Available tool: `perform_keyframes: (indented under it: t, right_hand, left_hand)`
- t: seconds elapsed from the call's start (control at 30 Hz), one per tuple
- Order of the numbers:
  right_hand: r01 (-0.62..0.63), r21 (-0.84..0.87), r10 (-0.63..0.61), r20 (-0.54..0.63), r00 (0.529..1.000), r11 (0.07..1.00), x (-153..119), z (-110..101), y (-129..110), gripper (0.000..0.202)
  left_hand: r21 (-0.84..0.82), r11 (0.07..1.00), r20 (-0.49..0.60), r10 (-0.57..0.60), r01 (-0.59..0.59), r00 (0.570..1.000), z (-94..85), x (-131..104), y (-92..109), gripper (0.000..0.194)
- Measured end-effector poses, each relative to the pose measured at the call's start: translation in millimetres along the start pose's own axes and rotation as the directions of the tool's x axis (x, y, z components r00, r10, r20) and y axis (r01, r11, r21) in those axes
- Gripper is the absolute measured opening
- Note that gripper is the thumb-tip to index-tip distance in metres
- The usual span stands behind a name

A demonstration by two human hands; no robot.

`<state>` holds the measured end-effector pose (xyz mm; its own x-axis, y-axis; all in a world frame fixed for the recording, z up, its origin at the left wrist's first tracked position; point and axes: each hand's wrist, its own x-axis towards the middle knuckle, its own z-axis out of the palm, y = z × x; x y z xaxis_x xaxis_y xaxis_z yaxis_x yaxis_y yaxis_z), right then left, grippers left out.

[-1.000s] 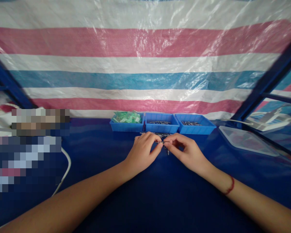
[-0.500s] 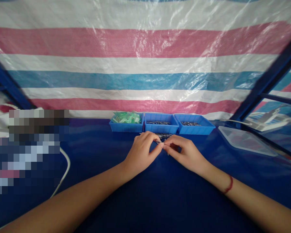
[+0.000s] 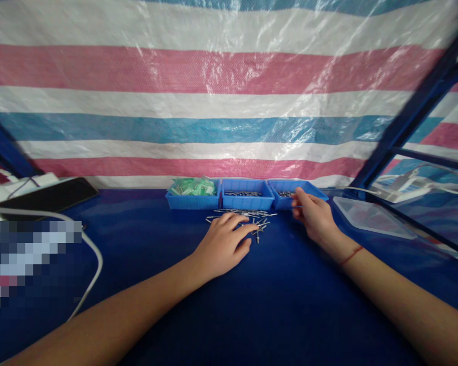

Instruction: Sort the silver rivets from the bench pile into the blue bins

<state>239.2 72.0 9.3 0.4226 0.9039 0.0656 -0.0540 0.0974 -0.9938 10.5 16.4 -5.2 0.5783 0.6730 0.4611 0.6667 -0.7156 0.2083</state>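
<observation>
My left hand (image 3: pixel 223 246) lies palm down on the blue table (image 3: pixel 229 315), fingers apart. Its fingertips reach the small pile of short metal pieces (image 3: pixel 260 227), which look like thin pins with thicker ends. Behind that hand, longer thin metal rods (image 3: pixel 248 212) lie side by side. My right hand (image 3: pixel 316 216) is at the front edge of the right blue bin (image 3: pixel 318 193), with its fingers curled in and the thumb on top. Whatever those fingers may hold is hidden. Small metal parts (image 3: pixel 285 193) show inside that bin.
The middle blue bin (image 3: pixel 248 203) holds thin metal rods. Green-tinted plastic packets (image 3: pixel 194 186) fill the left blue bin (image 3: pixel 193 203). A translucent plastic lid (image 3: pixel 370 217) lies at right, and a white cable (image 3: pixel 97 254) runs along the left.
My hands were together over the metal pieces and have separated. The right hand has moved right and away to the right bin; the left has opened beside the pile.
</observation>
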Motion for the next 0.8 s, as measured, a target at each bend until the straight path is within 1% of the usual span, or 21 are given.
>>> perform_keyframes:
  t: [0.07, 0.13, 0.2, 0.3, 0.43, 0.57, 0.7, 0.8]
  right_hand:
    - [-0.018, 0.01, 0.018, -0.001, 1.0, 1.0, -1, 0, -1, 0.029]
    - [-0.019, 0.006, 0.019, 0.031, 0.999, 1.0, -6, 3, -1, 0.031]
    - [0.004, -0.019, -0.002, 0.085, 0.996, 1.0, -13, 7, 0, 0.032]
    - [0.078, -0.072, -0.063, 0.185, 0.981, 0.994, -23, 13, 2, 0.034]
    - [0.162, -0.162, -0.104, 0.316, 0.943, 0.973, -33, 17, 5, 0.036]
    - [0.245, -0.253, -0.119, 0.426, 0.897, 0.936, -40, 18, 6, 0.037]
    - [0.343, -0.319, -0.143, 0.514, 0.846, 0.884, -43, 18, 5, 0.037]
    - [0.417, -0.348, -0.172, 0.557, 0.813, 0.84, -45, 18, 5, 0.036]
  left_hand:
    - [0.028, 1.0, 0.032, 0.007, -0.008, 0.999, 2.0, 0, -1, 0.032]
    - [0.042, 0.999, 0.068, 0.008, -0.011, 0.998, 2.6, 0, -1, 0.031]
    - [0.04, 0.999, 0.09, -0.009, 0.005, 0.996, 1.8, 1, 0, 0.029]
    - [0.033, 0.999, 0.076, -0.044, 0.042, 0.996, -0.6, 2, 2, 0.025]
    - [0.041, 0.994, 0.042, -0.102, 0.1, 0.994, -2.8, 3, 3, 0.018]
    - [0.059, 0.985, 0.028, -0.164, 0.162, 0.986, -2.8, 3, 2, 0.019]
    - [0.086, 0.976, 0.02, -0.204, 0.202, 0.979, -2.0, 3, 1, 0.021]
    - [0.1, 0.971, -0.003, -0.217, 0.216, 0.976, -1.4, 2, 1, 0.021]
